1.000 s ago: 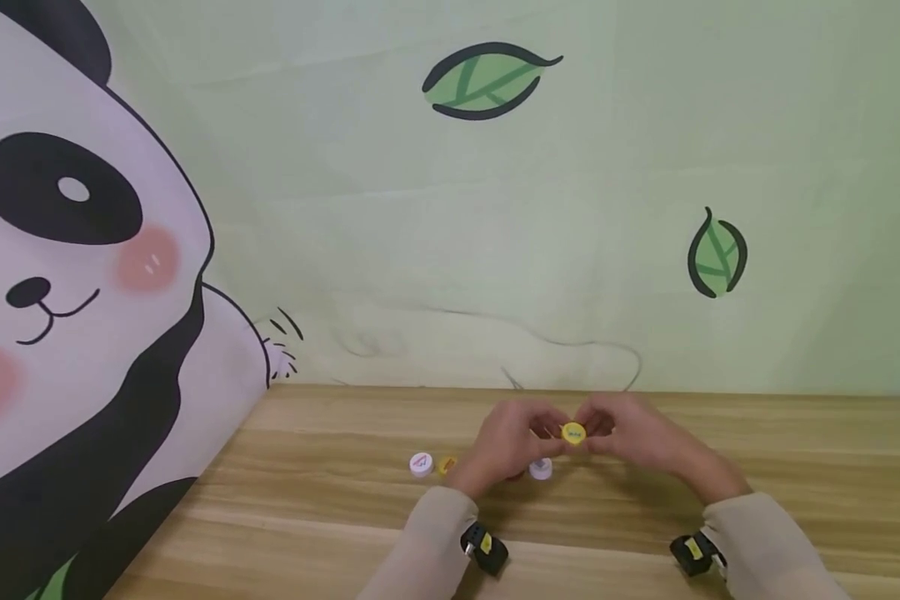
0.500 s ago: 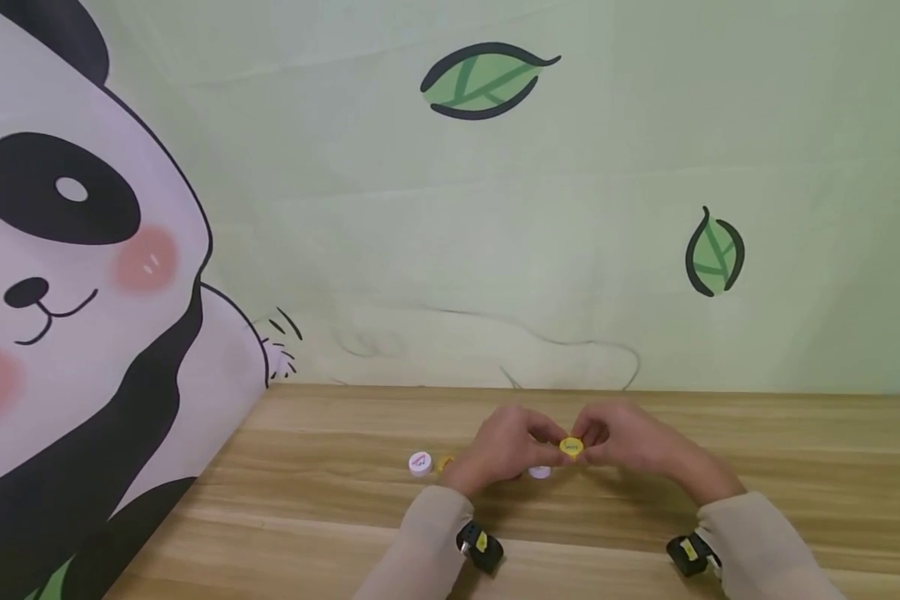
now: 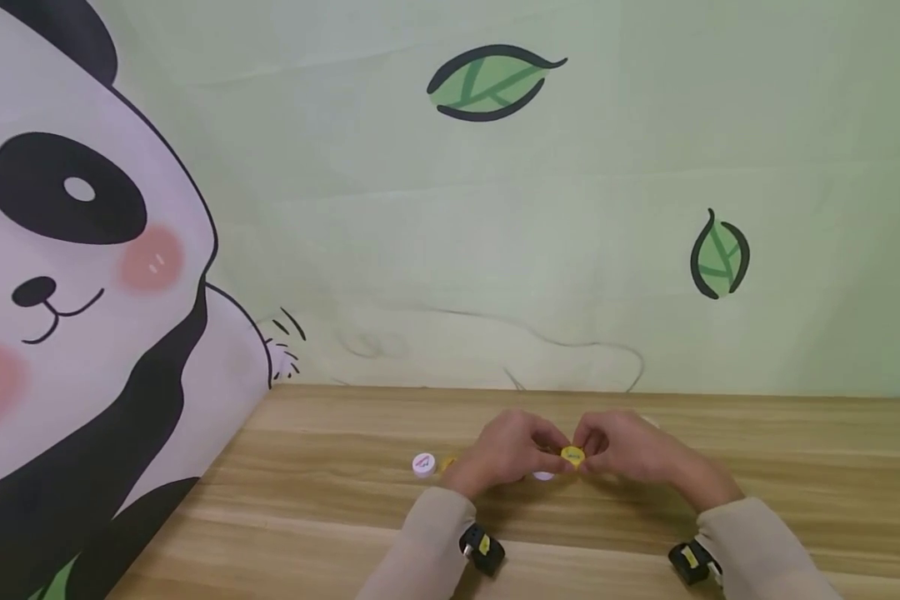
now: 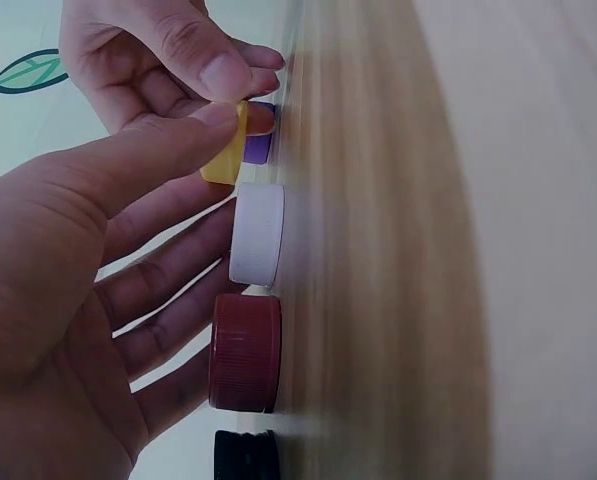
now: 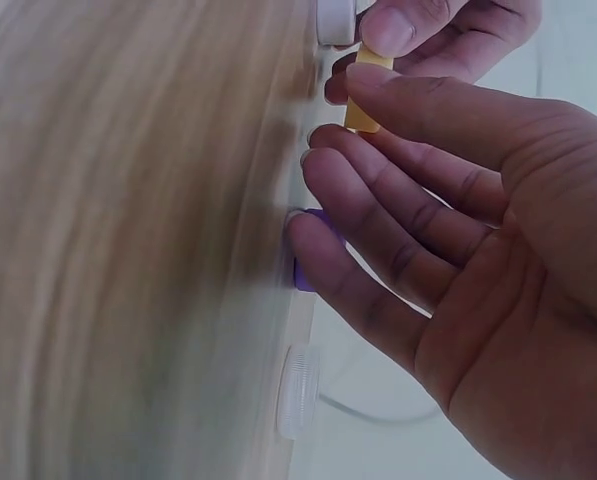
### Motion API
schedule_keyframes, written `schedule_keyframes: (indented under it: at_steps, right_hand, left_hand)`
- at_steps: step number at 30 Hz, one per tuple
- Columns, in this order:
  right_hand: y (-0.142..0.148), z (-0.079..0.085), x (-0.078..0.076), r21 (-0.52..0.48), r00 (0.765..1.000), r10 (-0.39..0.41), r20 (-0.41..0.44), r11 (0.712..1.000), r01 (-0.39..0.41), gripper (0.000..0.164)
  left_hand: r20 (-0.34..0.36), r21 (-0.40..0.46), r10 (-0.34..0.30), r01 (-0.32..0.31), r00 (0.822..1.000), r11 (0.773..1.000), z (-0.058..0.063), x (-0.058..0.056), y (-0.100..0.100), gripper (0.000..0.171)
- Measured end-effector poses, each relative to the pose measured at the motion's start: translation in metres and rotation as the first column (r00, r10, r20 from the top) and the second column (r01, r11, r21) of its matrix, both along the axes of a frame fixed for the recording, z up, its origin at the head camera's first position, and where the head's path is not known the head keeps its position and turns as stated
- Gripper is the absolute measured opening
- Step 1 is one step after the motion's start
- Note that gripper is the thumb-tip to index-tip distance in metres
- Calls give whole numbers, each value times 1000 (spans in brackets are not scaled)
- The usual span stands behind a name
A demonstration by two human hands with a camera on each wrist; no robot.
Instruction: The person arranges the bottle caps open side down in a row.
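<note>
Between both hands, close over the table, is a yellow bottle cap [image 3: 573,456] with small print on top. My left hand [image 3: 512,450] pinches its left side with thumb and finger. From the other side my right hand [image 3: 630,450] pinches it too. In the left wrist view the yellow cap [image 4: 225,152] is just above the tabletop, past a white cap [image 4: 257,233]. A dark red cap [image 4: 245,352] stands nearer, below the left hand's spread fingers. A purple cap [image 5: 308,262] shows behind the right hand's fingers in the right wrist view.
A white cap with pink print [image 3: 423,465] and a mostly hidden orange-yellow cap [image 3: 448,463] lie left of the left hand. A black cap [image 4: 245,456] and a clear ridged cap [image 5: 298,392] also stand on the wooden table [image 3: 307,500]. A panda-print backdrop [image 3: 390,208] rises behind.
Both hands have brought the yellow cap down toward the table and slightly nearer the person, in line with the white cap. Their pinch on it has stayed.
</note>
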State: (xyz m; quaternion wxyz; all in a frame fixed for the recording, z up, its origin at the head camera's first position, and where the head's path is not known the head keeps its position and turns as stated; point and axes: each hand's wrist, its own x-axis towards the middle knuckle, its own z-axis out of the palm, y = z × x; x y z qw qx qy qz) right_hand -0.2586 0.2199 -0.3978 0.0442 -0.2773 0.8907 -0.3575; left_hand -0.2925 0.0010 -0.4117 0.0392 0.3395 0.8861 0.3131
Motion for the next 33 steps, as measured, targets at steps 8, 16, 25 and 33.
schedule_keyframes:
  at_steps: [8, 16, 25, 33]
  right_hand:
    - [-2, -4, -1, -10, 1000, 9, 10, 1000, -8, 22]
    - [-4, -6, -1, -22, 1000, 20, 14, 1000, -19, 22]
    - [-4, -5, 0, -7, 1000, 18, 2, 1000, -18, 23]
    - [-4, -3, 3, 15, 998, -26, 51, 1000, 26, 23]
  left_hand:
    - [4, -23, -8, 8, 1000, 1000, -2, 0, 1, 17]
    - [-34, -82, 4, -7, 999, 997, 0, 2, 3, 19]
    - [-29, -87, 0, -3, 1000, 996, 0, 1, 2, 21]
    - [-48, -89, -17, 13, 999, 996, -2, 3, 4, 22]
